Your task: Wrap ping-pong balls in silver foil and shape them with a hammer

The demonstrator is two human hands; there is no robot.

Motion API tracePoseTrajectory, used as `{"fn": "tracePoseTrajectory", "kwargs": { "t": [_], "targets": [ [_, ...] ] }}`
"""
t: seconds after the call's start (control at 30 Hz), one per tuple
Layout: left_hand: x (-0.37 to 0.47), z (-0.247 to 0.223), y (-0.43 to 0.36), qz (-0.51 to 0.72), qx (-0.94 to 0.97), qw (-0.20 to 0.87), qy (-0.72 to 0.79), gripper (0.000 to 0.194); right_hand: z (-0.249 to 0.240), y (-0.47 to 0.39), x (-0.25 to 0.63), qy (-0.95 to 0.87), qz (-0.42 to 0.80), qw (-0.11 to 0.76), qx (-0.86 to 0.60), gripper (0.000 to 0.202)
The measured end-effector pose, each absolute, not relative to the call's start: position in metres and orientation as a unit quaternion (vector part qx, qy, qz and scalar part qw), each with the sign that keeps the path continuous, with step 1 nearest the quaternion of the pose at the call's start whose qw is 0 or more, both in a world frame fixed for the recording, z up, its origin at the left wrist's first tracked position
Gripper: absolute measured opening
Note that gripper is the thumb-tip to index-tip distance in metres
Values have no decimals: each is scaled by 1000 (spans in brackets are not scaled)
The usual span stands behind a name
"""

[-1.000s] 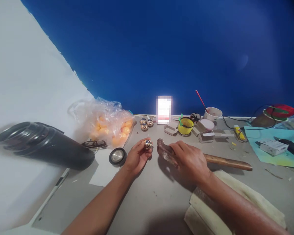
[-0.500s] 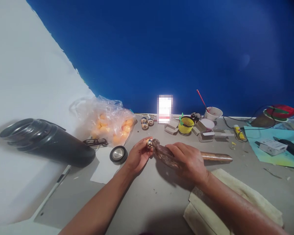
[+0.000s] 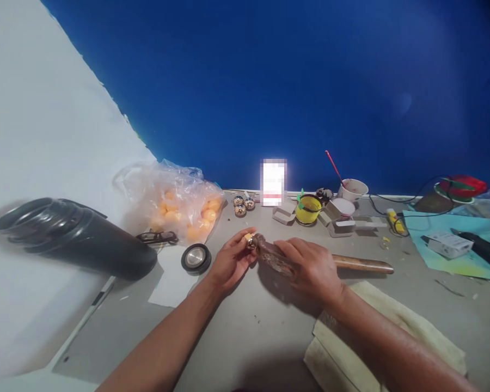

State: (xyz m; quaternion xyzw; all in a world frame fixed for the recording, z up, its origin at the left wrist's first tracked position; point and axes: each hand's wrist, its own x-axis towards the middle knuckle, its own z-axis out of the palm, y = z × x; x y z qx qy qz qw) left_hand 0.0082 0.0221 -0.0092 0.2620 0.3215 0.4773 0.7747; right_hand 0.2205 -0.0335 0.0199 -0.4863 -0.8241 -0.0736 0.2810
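Note:
My left hand (image 3: 232,261) has its fingertips closed round a small shiny metallic ball (image 3: 251,243), which has a yellowish patch on its far side. My right hand (image 3: 312,267) is wrapped round a brown tool (image 3: 274,257) with a rough, plastic-like covering. The tool's rounded end touches or nearly touches the ball's right side. A wooden handle (image 3: 363,264) extends to the right from beneath my right hand. How tool and handle join is hidden by that hand.
A plastic bag of orange balls (image 3: 206,215), several shiny balls (image 3: 240,209) and a round lid (image 3: 196,258) lie at left, beside a dark flask (image 3: 85,239). Behind are a yellow pot (image 3: 308,210) and white cup (image 3: 353,189). A folded cloth (image 3: 384,337) lies near right.
The wooden handle reaches slightly farther right, and the tool's head has tilted a little against the ball. Both hands keep their holds. The whole view has shifted slightly.

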Motion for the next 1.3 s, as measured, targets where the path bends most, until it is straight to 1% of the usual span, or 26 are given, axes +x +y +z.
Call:
{"fn": "tracePoseTrajectory", "kwargs": {
  "t": [0.1,0.2,0.27,0.4,0.57,0.77,0.9,1.0,1.07,1.13,1.23,1.3],
  "targets": [
    [7,-12,24,491,258,767,321,39,21,-34,221,-817,-82,304,-482,29],
    [6,-14,24,480,265,776,311,34,22,-34,220,-825,-75,283,-484,24],
    [6,-13,23,470,271,783,305,34,22,-35,219,-824,-73,270,-492,21],
    [7,-11,23,469,272,784,302,38,22,-36,218,-813,-79,292,-498,25],
    [7,-13,24,481,275,777,300,36,22,-36,219,-818,-65,281,-497,23],
    [5,-15,26,472,268,781,309,38,24,-35,221,-806,-70,302,-504,32],
    [6,-16,25,461,268,794,291,36,21,-34,220,-813,-76,279,-506,25],
    [6,-18,25,467,267,792,288,37,23,-34,221,-807,-84,313,-494,30],
    [7,-19,25,470,274,790,284,34,24,-34,222,-804,-79,332,-487,35],
    [8,-19,25,463,287,790,281,31,24,-33,222,-810,-66,321,-487,32],
    [8,-18,25,451,294,791,292,33,23,-33,222,-817,-45,293,-495,21],
    [7,-17,26,447,285,794,299,36,22,-33,222,-809,-44,305,-500,20]
  ]
}}
